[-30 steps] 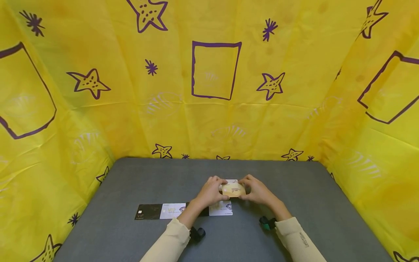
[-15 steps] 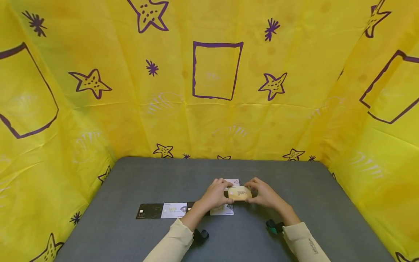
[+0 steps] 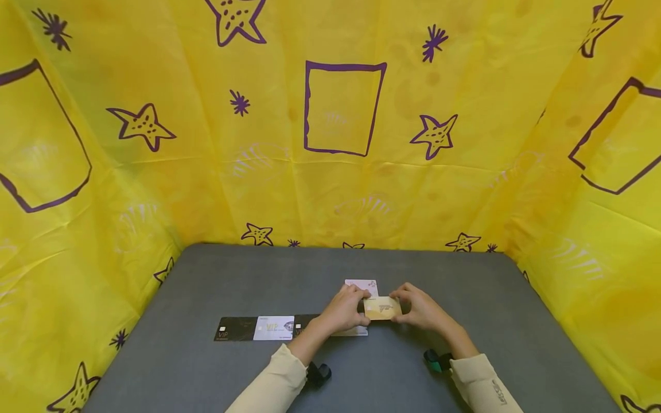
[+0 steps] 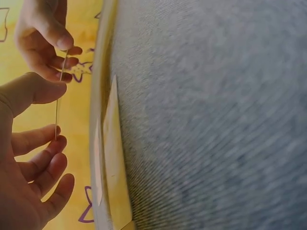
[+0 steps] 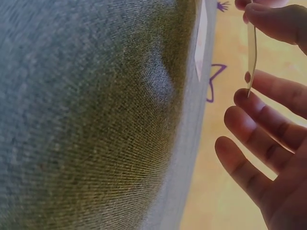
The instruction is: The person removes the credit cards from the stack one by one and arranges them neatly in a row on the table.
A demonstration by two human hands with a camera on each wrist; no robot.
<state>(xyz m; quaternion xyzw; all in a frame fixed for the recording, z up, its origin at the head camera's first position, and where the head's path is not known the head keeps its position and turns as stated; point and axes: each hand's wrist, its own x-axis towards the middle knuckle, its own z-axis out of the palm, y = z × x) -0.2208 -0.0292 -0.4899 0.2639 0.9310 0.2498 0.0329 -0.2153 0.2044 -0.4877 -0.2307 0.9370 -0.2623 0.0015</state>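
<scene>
A gold card [image 3: 383, 308] is held by its two short ends between my hands, over the table to the right of a row of cards. My left hand [image 3: 342, 310] pinches its left end with thumb and fingertips. At the opposite end my right hand [image 3: 420, 307] does the same. Both wrist views show the gold card [image 4: 57, 112] nearly edge-on and raised off the table. In the right wrist view, the lower fingers [image 5: 242, 167] stay spread away from the card. Just behind, a white card [image 3: 364, 285] lies flat, its near part covered from view.
The row holds a black card [image 3: 234, 329], a white VIP card [image 3: 273, 328], another black card [image 3: 303, 323] and a whitish card [image 3: 357, 331], the last two partly hidden by my left arm. Yellow patterned cloth [image 3: 330, 195] walls in the grey table [image 3: 439, 373].
Both hands have carried the gold card to the right and a little toward me. More of the white card behind now shows. The row has stayed in place.
</scene>
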